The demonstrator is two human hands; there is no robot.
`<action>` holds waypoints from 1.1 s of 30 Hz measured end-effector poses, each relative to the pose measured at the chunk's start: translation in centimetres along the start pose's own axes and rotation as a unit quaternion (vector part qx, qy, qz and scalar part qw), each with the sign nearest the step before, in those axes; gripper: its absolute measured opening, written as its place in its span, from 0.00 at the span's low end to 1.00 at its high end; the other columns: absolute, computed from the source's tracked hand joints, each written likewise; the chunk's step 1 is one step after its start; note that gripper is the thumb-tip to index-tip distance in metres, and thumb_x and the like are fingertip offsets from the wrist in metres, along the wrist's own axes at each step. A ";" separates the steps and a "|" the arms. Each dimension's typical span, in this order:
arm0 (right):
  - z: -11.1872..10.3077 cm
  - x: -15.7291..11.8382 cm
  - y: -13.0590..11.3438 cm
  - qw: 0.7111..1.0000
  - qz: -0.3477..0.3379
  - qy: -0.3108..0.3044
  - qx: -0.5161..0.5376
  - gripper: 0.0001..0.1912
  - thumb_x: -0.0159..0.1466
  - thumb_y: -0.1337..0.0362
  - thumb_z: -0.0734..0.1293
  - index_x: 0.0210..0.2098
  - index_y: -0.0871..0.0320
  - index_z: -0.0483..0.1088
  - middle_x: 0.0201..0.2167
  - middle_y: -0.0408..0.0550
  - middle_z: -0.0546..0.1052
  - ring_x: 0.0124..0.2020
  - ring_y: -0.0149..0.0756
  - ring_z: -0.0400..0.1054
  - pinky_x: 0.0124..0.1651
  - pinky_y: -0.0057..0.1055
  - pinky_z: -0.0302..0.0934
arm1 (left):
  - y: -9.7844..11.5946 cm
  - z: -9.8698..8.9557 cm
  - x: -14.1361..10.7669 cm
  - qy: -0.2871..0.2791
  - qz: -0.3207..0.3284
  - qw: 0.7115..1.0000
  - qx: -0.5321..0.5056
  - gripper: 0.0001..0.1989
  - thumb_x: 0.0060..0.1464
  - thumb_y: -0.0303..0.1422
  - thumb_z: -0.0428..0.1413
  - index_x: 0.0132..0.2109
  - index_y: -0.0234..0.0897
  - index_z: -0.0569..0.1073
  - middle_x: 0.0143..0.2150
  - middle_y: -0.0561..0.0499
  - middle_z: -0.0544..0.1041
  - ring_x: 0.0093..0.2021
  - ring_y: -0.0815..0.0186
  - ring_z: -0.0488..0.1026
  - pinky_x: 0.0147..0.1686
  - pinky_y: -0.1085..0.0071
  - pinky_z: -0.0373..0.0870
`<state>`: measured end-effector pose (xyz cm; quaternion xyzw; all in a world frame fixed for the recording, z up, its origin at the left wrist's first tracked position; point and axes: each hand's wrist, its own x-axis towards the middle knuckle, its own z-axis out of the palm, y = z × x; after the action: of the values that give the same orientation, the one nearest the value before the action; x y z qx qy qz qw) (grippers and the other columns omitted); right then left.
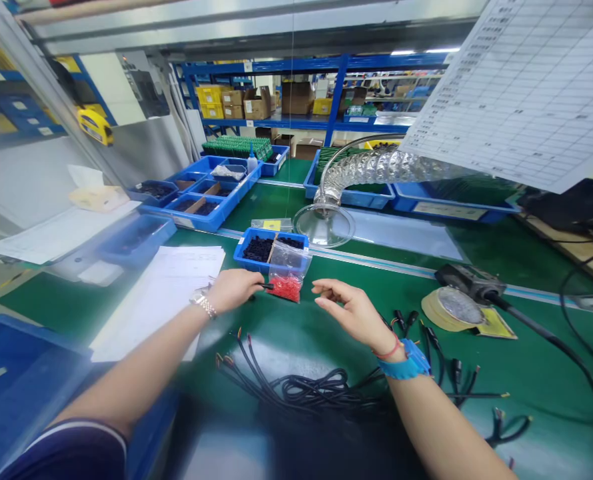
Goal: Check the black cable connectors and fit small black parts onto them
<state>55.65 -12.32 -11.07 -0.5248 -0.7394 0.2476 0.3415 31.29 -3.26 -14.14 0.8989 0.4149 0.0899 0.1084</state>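
Note:
My left hand [234, 290], with a silver watch at the wrist, pinches a thin black stick-like piece [266, 286]; its exact kind is too small to tell. The tip of that piece points at a clear zip bag [285, 287] of small red parts. Behind the bag, and partly covered by it, is a small blue bin [250, 265] of small black parts. My right hand [349, 308], with a blue band at the wrist, hovers right of the bag, thumb and fingers apart, holding nothing. Black cables [321, 387] with bared coloured ends lie coiled in front of me.
Paper sheets [176, 277] lie on the left. A fume extraction hose [361, 177] with a clear hood hangs behind the bin. Right stand a tape roll [451, 310] and a black device [471, 283] with a cord. A divided blue tray [216, 217] sits at the back left.

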 end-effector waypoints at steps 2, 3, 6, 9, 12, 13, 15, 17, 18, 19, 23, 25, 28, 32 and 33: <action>-0.1 0.0 0.0 1.000 0.000 0.010 -0.005 0.13 0.58 0.62 0.61 0.42 0.56 0.66 0.36 0.47 0.73 0.33 0.32 0.66 0.36 0.30 0.62 | -2.7 0.6 0.3 -0.024 -0.004 1.000 0.019 0.13 0.53 0.39 0.45 0.40 0.42 0.72 0.37 0.50 0.75 0.38 0.62 0.70 0.36 0.70 0.63; -0.2 0.0 0.0 1.000 -0.001 0.010 -0.006 0.12 0.58 0.62 0.61 0.42 0.56 0.67 0.36 0.47 0.73 0.33 0.32 0.66 0.36 0.30 0.62 | -3.6 1.0 0.5 -0.035 0.002 0.999 0.017 0.13 0.53 0.38 0.46 0.39 0.42 0.73 0.37 0.50 0.75 0.39 0.62 0.69 0.36 0.71 0.63; -0.4 -0.1 -0.2 1.000 -0.003 0.005 -0.010 0.11 0.58 0.61 0.61 0.40 0.56 0.67 0.36 0.47 0.73 0.33 0.32 0.67 0.36 0.29 0.63 | -5.1 2.2 0.6 -0.059 0.024 0.998 0.007 0.13 0.52 0.37 0.47 0.40 0.41 0.73 0.39 0.50 0.75 0.41 0.64 0.69 0.39 0.73 0.63; -0.5 -0.2 -0.2 1.000 -0.009 0.016 -0.015 0.11 0.58 0.61 0.61 0.40 0.56 0.67 0.36 0.47 0.73 0.32 0.33 0.67 0.35 0.30 0.63 | -5.7 2.1 0.0 -0.060 0.035 0.998 0.002 0.15 0.53 0.36 0.46 0.45 0.39 0.70 0.44 0.48 0.72 0.45 0.64 0.67 0.44 0.72 0.61; -0.5 -0.2 0.0 1.000 -0.014 0.023 -0.017 0.11 0.59 0.61 0.61 0.40 0.56 0.67 0.35 0.48 0.73 0.32 0.33 0.67 0.36 0.31 0.63 | -6.6 0.9 -0.8 -0.067 0.041 0.997 0.011 0.19 0.49 0.35 0.49 0.49 0.38 0.67 0.49 0.46 0.69 0.48 0.62 0.64 0.47 0.70 0.58; -0.5 -0.2 0.0 0.999 -0.015 0.024 -0.016 0.12 0.59 0.61 0.61 0.41 0.56 0.67 0.35 0.48 0.73 0.32 0.33 0.67 0.36 0.31 0.63 | -6.9 0.5 -1.0 -0.079 0.038 0.996 0.031 0.22 0.46 0.35 0.52 0.50 0.37 0.65 0.49 0.46 0.69 0.48 0.61 0.64 0.47 0.69 0.59; -0.5 -0.2 0.1 0.999 -0.020 0.025 -0.016 0.12 0.58 0.61 0.61 0.41 0.56 0.68 0.35 0.48 0.73 0.32 0.33 0.67 0.36 0.32 0.63 | -7.3 0.3 -1.3 -0.103 0.025 0.991 0.085 0.28 0.39 0.33 0.57 0.51 0.36 0.64 0.48 0.44 0.69 0.46 0.59 0.65 0.45 0.68 0.60; -0.4 -0.2 0.1 0.999 -0.021 0.023 -0.017 0.11 0.58 0.61 0.61 0.40 0.56 0.68 0.36 0.48 0.73 0.32 0.33 0.67 0.36 0.31 0.63 | -7.4 0.6 -1.2 -0.110 0.007 0.985 0.133 0.27 0.36 0.30 0.56 0.48 0.34 0.66 0.44 0.42 0.71 0.44 0.57 0.66 0.43 0.65 0.59; -0.4 -0.2 0.1 0.999 -0.020 0.022 -0.019 0.11 0.58 0.61 0.61 0.40 0.56 0.67 0.36 0.48 0.73 0.32 0.33 0.67 0.36 0.31 0.63 | -7.3 0.9 -1.1 -0.104 0.000 0.984 0.146 0.23 0.37 0.28 0.55 0.45 0.32 0.68 0.41 0.41 0.72 0.43 0.56 0.66 0.43 0.64 0.59; -0.3 -0.2 0.0 0.999 -0.019 0.022 -0.020 0.11 0.59 0.62 0.61 0.40 0.56 0.67 0.36 0.48 0.73 0.32 0.33 0.67 0.36 0.31 0.63 | -7.1 1.3 -0.9 -0.096 -0.005 0.983 0.155 0.19 0.38 0.26 0.53 0.42 0.31 0.69 0.38 0.40 0.72 0.42 0.55 0.67 0.42 0.63 0.59; -0.2 -0.3 -0.2 0.999 -0.013 0.023 -0.029 0.11 0.59 0.62 0.61 0.40 0.56 0.67 0.35 0.48 0.73 0.32 0.33 0.66 0.36 0.31 0.63 | -6.4 2.2 -0.5 -0.076 -0.004 0.979 0.190 0.09 0.41 0.24 0.49 0.32 0.29 0.71 0.34 0.37 0.73 0.40 0.54 0.66 0.39 0.61 0.58; -0.1 -0.3 -0.3 0.999 -0.015 0.020 -0.032 0.11 0.59 0.62 0.61 0.40 0.56 0.67 0.35 0.48 0.73 0.32 0.33 0.66 0.36 0.31 0.63 | -6.2 2.0 -0.6 -0.066 0.003 0.977 0.203 0.08 0.42 0.23 0.48 0.31 0.30 0.70 0.32 0.38 0.73 0.39 0.55 0.67 0.39 0.62 0.57; 0.0 -0.4 -0.5 0.999 -0.028 0.015 -0.040 0.11 0.58 0.63 0.61 0.40 0.57 0.67 0.35 0.48 0.73 0.31 0.32 0.66 0.35 0.31 0.63 | -5.6 0.7 -0.8 -0.046 0.015 0.974 0.220 0.09 0.45 0.22 0.46 0.33 0.31 0.70 0.29 0.41 0.73 0.36 0.58 0.67 0.41 0.61 0.56; 0.2 0.1 -1.6 0.997 -0.049 0.001 -0.058 0.11 0.58 0.63 0.61 0.41 0.57 0.67 0.35 0.48 0.73 0.31 0.32 0.66 0.32 0.30 0.63 | -2.8 -2.5 -0.9 -0.009 0.081 0.968 0.238 0.11 0.50 0.21 0.43 0.33 0.35 0.69 0.30 0.45 0.73 0.39 0.60 0.65 0.49 0.59 0.51; 0.4 0.4 -2.1 0.996 -0.061 -0.005 -0.065 0.12 0.58 0.63 0.61 0.42 0.57 0.67 0.37 0.49 0.72 0.33 0.33 0.67 0.35 0.31 0.63 | -1.6 -3.4 -0.8 0.006 0.115 0.964 0.241 0.11 0.50 0.22 0.43 0.32 0.35 0.69 0.29 0.45 0.73 0.39 0.60 0.65 0.50 0.59 0.50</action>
<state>53.98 -12.60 -9.68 -0.4980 -0.7864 0.1804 0.3177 28.74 -2.46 -11.33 0.9395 0.3186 0.0048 -0.1255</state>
